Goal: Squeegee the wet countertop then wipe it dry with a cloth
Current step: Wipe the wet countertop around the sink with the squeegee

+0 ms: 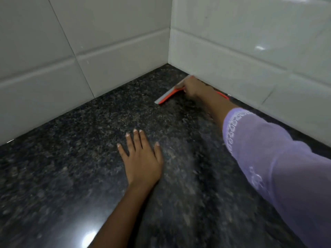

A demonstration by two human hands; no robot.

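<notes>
Right hand (pixel 190 88) gripped the squeegee (pixel 168 95) by the far wall, left hand (pixel 141 158) flat and open on the counter (pixel 71 167) nearer in; best drag it back flat, steady pressure.

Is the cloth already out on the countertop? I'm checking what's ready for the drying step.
No: the dark countertop shows only the left hand pressed flat and the right hand gripping the orange squeegee.
</notes>
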